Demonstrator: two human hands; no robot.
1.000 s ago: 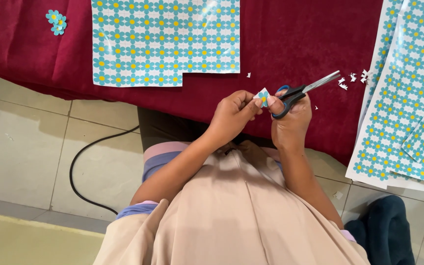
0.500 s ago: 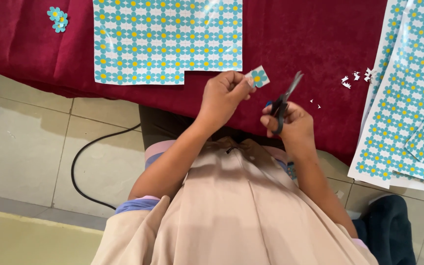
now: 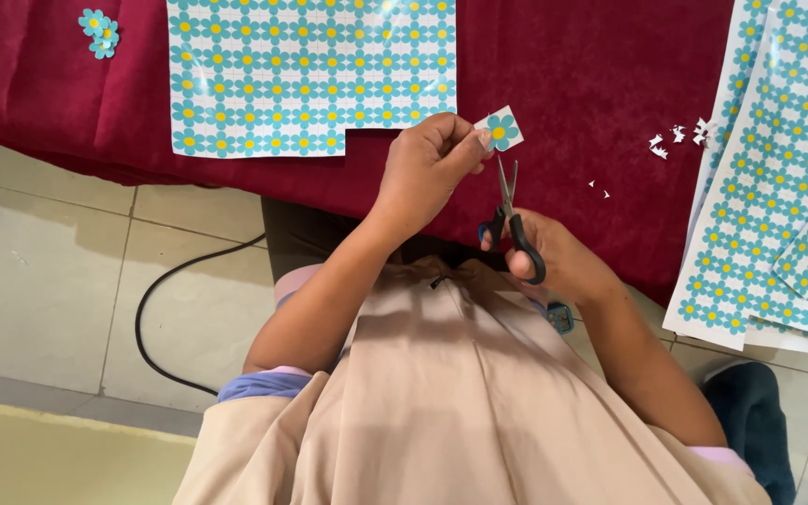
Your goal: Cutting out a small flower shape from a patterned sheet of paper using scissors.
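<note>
While the head view looks down, I see left hand (image 3: 427, 164) pinching a flower square (image 3: 500, 128), right hand (image 3: 554, 257) gripping scissors (image 3: 512, 224) just below. Flower sheet (image 3: 310, 70) far left, scraps (image 3: 675, 138) right; right sheets (image 3: 778, 215) cut off.

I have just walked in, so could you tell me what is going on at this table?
A person is cutting out paper flowers. The left hand pinches a small flower square, while the right hand holds black-handled scissors with the blades pointing up at it. A printed flower sheet lies on the dark red cloth, with finished cut-outs at the far left and white scraps to the right.
</note>
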